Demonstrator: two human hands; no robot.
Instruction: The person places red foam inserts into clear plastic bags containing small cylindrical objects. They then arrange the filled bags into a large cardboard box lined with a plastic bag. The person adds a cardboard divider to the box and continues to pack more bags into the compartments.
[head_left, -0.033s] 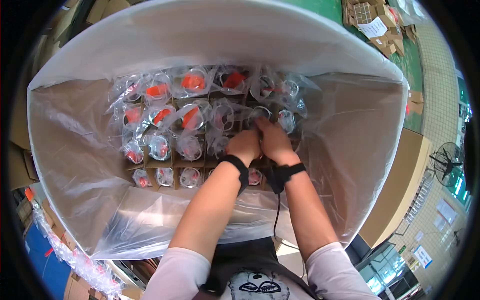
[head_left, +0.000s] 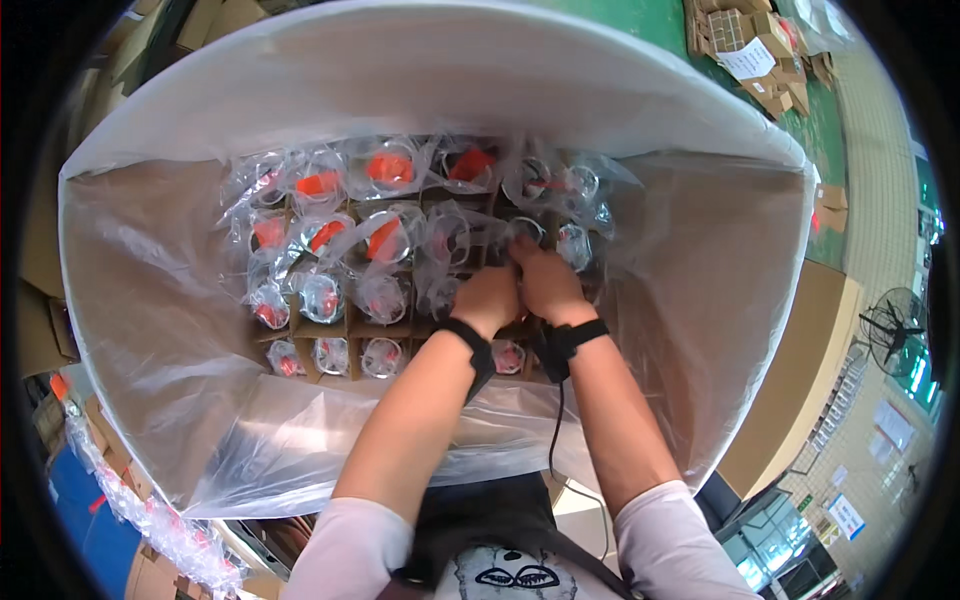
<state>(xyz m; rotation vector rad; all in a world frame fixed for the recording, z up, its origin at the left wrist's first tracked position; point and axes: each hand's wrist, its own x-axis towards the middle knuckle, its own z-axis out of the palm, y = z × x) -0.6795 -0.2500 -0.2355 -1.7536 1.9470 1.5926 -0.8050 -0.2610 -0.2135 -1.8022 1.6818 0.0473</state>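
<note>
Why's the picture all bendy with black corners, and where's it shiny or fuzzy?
Head view: the fisheye lens bends the tiled wall and leaves black corners; head view: glare whitens the plastic liner at the near left; head view: the clear wrapping beside the hands looks dim and hazy.

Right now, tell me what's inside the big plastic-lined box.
Plastic-wrapped round items , some with orange parts , sit between cardboard dividers in the box . Whatever lies directly beneath the left hand and right hand is covered and cannot be seen.

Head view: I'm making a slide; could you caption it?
Both hands reach down among bagged items inside a plastic-lined, divided carton.
</note>
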